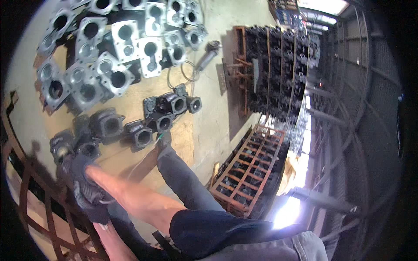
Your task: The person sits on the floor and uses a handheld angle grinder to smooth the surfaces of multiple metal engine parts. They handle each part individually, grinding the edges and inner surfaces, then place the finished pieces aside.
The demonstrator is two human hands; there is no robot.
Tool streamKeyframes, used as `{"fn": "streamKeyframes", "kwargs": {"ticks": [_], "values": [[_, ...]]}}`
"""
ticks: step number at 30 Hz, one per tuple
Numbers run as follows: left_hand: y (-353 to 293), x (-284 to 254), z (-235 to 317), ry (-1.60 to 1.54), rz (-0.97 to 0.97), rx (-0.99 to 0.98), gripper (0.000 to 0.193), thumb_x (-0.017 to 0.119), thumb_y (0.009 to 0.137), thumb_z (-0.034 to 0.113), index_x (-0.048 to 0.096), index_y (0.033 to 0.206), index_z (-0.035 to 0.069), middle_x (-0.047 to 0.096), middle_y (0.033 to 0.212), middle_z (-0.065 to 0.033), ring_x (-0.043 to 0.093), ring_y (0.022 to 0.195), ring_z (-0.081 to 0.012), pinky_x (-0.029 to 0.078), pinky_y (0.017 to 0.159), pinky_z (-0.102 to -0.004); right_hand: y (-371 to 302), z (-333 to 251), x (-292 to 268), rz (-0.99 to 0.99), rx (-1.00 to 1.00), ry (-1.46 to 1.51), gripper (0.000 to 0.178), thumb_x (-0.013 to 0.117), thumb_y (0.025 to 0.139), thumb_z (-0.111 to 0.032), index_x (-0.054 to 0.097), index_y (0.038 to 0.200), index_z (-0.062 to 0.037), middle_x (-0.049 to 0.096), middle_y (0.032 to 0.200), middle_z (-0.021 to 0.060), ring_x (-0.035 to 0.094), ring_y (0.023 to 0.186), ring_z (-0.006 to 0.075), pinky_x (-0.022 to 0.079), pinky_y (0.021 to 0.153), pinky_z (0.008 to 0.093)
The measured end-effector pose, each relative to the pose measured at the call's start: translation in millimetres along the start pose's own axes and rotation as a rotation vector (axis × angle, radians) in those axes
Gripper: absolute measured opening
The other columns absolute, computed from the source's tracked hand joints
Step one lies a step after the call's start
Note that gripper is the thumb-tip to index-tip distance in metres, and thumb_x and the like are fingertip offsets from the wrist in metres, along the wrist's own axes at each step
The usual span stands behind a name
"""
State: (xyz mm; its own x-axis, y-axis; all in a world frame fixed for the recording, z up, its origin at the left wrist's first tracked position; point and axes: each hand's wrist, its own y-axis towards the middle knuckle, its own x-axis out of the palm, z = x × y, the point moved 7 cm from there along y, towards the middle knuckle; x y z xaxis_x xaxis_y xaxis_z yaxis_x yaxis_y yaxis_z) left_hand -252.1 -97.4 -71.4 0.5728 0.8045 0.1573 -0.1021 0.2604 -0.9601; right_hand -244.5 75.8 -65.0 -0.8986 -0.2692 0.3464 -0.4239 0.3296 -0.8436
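Note:
Both my hands wear dark gloves and are close together at the lower left. My right hand (80, 168) reaches over the left and is against a black metal casting (62, 147) with a round opening. Dark parts and blur hide its fingers. Just below it, my left hand (90, 195) has its fingers curled; what they hold, if anything, is hidden. Near the hands stand more black flanged castings, including a large cylindrical one (108, 124) and a smaller one (140, 135). A thin pale hose (139, 164) with a green end lies beside my leg.
Many silver-faced castings (124, 38) crowd the floor at the upper left. A grey hand tool (207, 58) with a coiled cord lies beside them. Loaded racks of black parts (276, 71) and a rusty metal frame (248, 169) stand at right. Rusty bars (37, 185) line the left.

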Motion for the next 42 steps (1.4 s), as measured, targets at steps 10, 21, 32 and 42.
{"fn": "streamKeyframes", "kwargs": {"ticks": [10, 21, 32, 42], "values": [[-147.0, 111.1, -62.5, 0.439, -0.076, 0.277, 0.036, 0.058, 0.098, 0.014, 0.049, 0.132, 0.008, 0.059, 0.111, -0.0058, 0.06, 0.093, -0.0189, 0.053, 0.081, -0.0302, -259.3, -61.2, -128.7, 0.005, -0.29, 0.358, 0.04, 0.065, 0.098, -0.042, 0.071, 0.114, -0.0063, 0.07, 0.102, 0.004, 0.059, 0.086, 0.0152, 0.049, 0.082, 0.031], [-360.2, 363.8, -195.1, 1.014, -0.707, 0.451, 0.054, 0.061, 0.096, 0.004, 0.044, 0.147, 0.006, 0.06, 0.123, -0.0073, 0.062, 0.102, -0.0191, 0.054, 0.088, -0.0284, -547.7, -144.5, -326.8, 0.09, -0.856, -0.548, 0.026, 0.062, 0.096, -0.02, 0.068, 0.11, 0.0007, 0.071, 0.11, 0.0113, 0.065, 0.1, 0.0179, 0.051, 0.087, 0.0328], [-332.5, 267.0, -140.5, 1.054, -0.363, 0.394, 0.036, 0.067, 0.096, 0.006, 0.054, 0.129, 0.007, 0.064, 0.093, -0.004, 0.058, 0.074, -0.0111, 0.05, 0.063, -0.0257, -805.2, 19.8, -523.9, 0.812, -0.438, -0.207, 0.043, 0.08, 0.074, -0.016, 0.071, 0.114, -0.0053, 0.072, 0.11, 0.0054, 0.062, 0.102, 0.0157, 0.05, 0.096, 0.0339], [-273.2, 4.1, -119.6, 1.856, 0.152, 0.391, 0.041, 0.054, 0.098, 0.035, 0.064, 0.117, 0.001, 0.067, 0.114, -0.0202, 0.066, 0.097, -0.0371, 0.051, 0.088, -0.0449, -936.1, 93.3, -677.9, 1.236, 0.129, -0.762, 0.067, 0.087, 0.062, -0.019, 0.064, 0.124, -0.0069, 0.075, 0.108, 0.0161, 0.072, 0.098, 0.0322, 0.057, 0.087, 0.0398]]}}
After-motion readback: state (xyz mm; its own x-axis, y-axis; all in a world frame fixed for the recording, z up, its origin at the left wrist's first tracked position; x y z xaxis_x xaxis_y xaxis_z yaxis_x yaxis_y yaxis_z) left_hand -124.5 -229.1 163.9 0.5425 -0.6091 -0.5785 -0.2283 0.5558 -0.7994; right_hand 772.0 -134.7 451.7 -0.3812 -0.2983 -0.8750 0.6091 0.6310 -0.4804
